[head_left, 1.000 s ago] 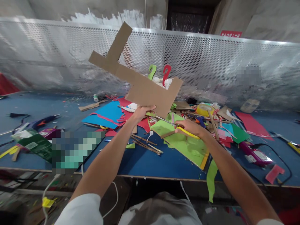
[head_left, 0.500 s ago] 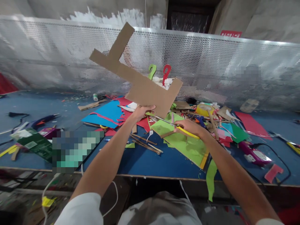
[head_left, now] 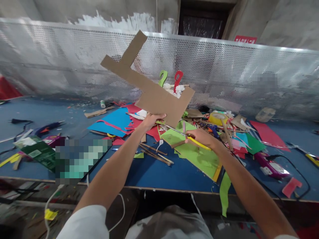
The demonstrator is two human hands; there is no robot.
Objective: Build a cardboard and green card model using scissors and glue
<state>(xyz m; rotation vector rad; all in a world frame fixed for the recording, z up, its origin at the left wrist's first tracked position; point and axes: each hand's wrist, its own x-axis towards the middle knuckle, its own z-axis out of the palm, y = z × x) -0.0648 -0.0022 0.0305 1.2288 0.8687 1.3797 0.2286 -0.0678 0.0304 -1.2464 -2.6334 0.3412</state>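
Observation:
My left hand [head_left: 151, 120] grips the lower edge of a brown cardboard cut-out [head_left: 152, 89] and holds it up above the table; the piece has a long arm with a cross-branch reaching up to the left. My right hand [head_left: 202, 138] is closed on yellow-handled scissors [head_left: 191, 138], whose blades point left toward the cardboard's bottom edge. Below both hands lies a lime green sheet [head_left: 199, 154] on the blue table [head_left: 161, 172].
Coloured paper scraps, a blue sheet [head_left: 112, 121], red sheets [head_left: 267, 132], wooden sticks [head_left: 153, 152], a yellow tape roll [head_left: 216, 118] and a purple glue gun [head_left: 270, 165] with cable litter the table. A perforated metal screen [head_left: 236, 73] stands behind. Green boxes [head_left: 37, 152] lie left.
The cardboard has drifted slightly right and up in view, and the scissors hand has edged a little left toward it. Both grips are unchanged.

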